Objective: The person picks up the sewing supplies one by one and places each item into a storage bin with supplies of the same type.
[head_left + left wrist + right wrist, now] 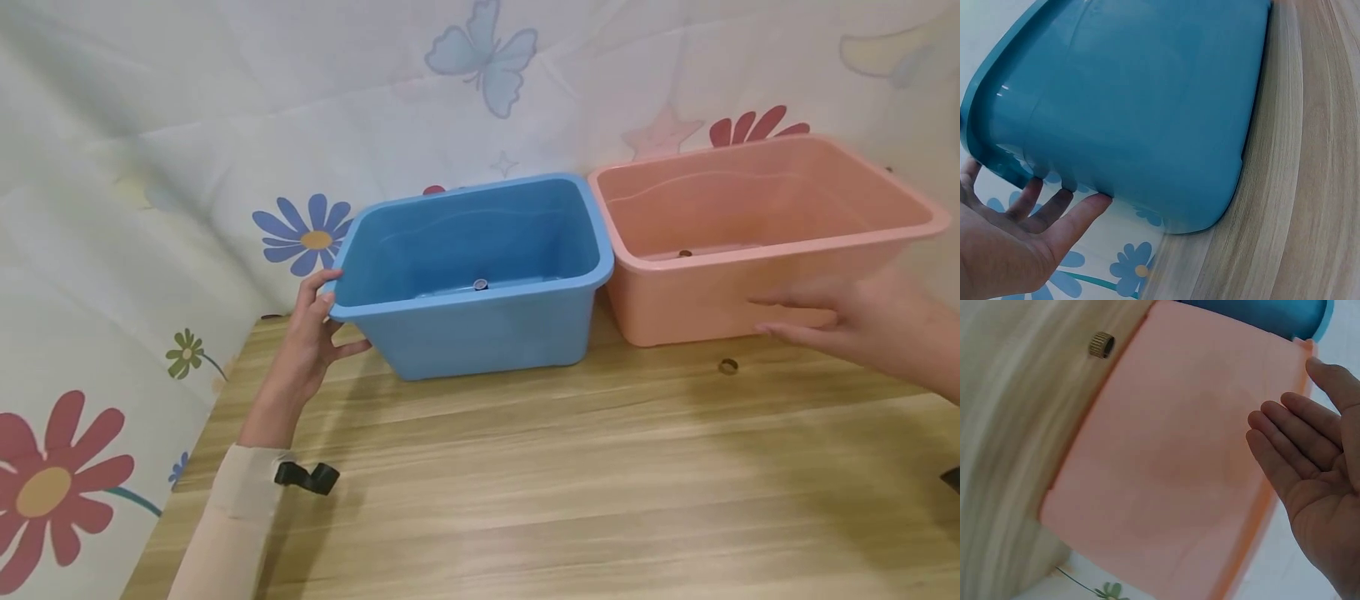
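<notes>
A blue plastic tub (480, 333) stands on the wooden table. My left hand (303, 333) holds its left end at the rim, with some fingers over the rim and others against the outer wall. In the left wrist view, the fingers (1063, 228) touch the tub's side under the rim. To the right is a pink plastic tub (712, 304). My right hand (862, 321) is before its front wall, fingers extended and holding nothing. On the table in front of the pink tub lies a small brass-coloured ridged ring (1102, 345). Another small ring-like piece (685, 253) is inside the pink tub.
Inside the blue tub lies a small round piece (481, 285) with a pale face, too small to identify. The tubs' rims meet side by side. Behind them hangs a pale cloth (300, 108) printed with flowers and butterflies. The wooden tabletop (525, 483) extends toward me.
</notes>
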Action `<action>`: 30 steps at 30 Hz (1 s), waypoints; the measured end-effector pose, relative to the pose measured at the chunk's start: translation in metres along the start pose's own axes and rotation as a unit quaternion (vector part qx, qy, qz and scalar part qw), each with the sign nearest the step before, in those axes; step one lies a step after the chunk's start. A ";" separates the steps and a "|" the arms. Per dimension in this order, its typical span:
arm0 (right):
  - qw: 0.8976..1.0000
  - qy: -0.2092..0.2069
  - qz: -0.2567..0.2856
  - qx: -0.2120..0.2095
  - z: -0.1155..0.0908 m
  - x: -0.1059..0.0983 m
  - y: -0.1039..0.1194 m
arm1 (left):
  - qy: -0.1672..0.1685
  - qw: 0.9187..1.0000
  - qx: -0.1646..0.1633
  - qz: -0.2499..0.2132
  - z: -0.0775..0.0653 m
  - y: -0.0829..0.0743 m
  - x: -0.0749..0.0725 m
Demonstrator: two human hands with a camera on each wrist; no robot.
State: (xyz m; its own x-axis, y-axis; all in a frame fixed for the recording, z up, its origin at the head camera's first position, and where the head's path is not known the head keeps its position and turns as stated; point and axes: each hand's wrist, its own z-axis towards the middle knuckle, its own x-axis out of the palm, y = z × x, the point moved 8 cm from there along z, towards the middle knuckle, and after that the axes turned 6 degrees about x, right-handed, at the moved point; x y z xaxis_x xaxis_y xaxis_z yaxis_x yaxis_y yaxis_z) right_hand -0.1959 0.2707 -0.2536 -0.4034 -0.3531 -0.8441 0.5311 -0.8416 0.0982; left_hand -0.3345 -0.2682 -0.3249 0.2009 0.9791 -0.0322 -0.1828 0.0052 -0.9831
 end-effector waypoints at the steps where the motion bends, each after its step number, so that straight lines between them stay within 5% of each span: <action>1: 1.000 0.010 -0.003 0.011 -0.002 0.003 -0.002 | 0.000 1.000 0.000 0.000 0.000 0.000 0.000; 8: 0.997 0.033 0.038 0.060 -0.012 0.019 -0.012 | 0.004 1.000 0.005 0.006 0.000 0.001 0.000; 19: 0.994 0.020 0.092 0.052 -0.027 0.037 -0.022 | 0.007 1.000 0.005 0.003 0.002 0.001 0.001; 30: 0.992 0.076 0.049 0.086 -0.036 0.050 -0.028 | 0.006 1.000 0.007 0.001 0.001 0.000 0.001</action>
State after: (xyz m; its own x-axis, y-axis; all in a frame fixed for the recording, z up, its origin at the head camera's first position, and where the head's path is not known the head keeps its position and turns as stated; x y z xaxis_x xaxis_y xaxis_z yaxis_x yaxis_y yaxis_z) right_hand -0.2039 0.2915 -0.3179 -0.2315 -0.3827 -0.8944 0.4221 -0.8678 0.2621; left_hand -0.3357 -0.2672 -0.3247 0.2127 0.9765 -0.0359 -0.1964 0.0067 -0.9805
